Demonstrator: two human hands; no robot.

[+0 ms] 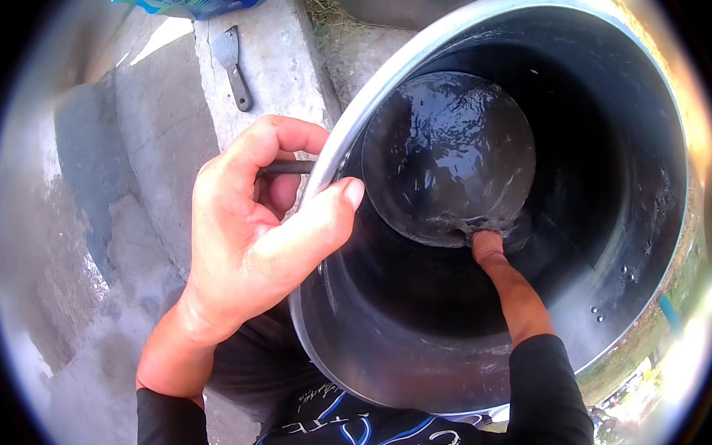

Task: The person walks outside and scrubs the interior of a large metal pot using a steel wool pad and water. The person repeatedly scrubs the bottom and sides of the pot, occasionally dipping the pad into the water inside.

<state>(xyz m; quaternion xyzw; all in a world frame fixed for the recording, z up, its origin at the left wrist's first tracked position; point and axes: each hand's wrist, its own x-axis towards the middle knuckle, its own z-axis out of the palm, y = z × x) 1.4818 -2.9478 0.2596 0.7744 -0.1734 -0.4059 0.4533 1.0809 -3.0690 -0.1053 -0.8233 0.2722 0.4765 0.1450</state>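
A large metal pot (577, 315) leans over in front of me, its wide mouth facing me. My left hand (244, 226) holds it at the left side of the rim, thumb over the edge. The fingers curl around a dark rod-like handle (286, 167) on the outer wall. Dark water (447, 148) with bright reflections lies in a round pool at the pot's far end. My right hand (487, 244) reaches deep inside, down to the near edge of this water. Its fingers are hidden there, so whether they hold anything does not show.
A putty knife (232, 68) with a dark handle lies on a concrete ledge (292, 66) at upper left. Beyond it stands a blue and green printed package (195, 1). A grey container (395, 3) is behind the pot, near some dry grass (328, 11).
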